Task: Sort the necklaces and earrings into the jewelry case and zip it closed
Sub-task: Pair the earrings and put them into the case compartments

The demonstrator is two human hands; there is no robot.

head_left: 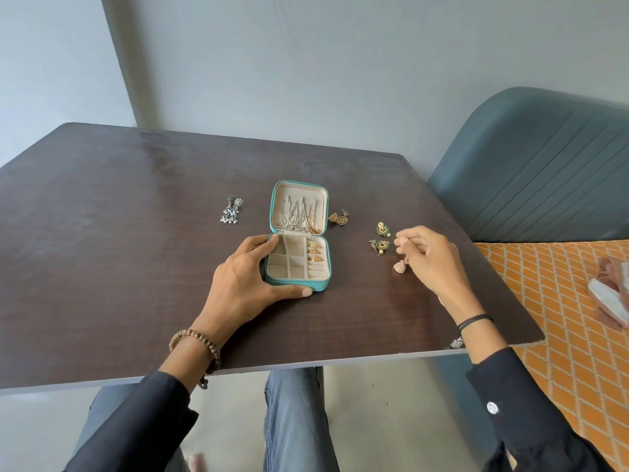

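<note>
A teal jewelry case (272,212) lies open in the middle of the dark table, its lid up with several necklaces (299,216) hanging inside. Gold rings (315,252) sit in the tray's right slots; the other compartments look bare. My left hand (245,284) grips the case's left and front edges. My right hand (425,257) hovers to the right, fingers curled, pinching a pink-gold jhumka earring (401,266) that dangles just above the table. Two green-and-gold earrings (382,237) lie left of that hand. Gold earrings (338,218) rest beside the lid, silver earrings (232,209) to the case's left.
The dark wooden table (119,233) ends near my lap and at the right. A blue-grey padded chair (544,172) stands at the right. An orange patterned cloth (561,318) with a pink item (609,294) lies beyond the table's right edge.
</note>
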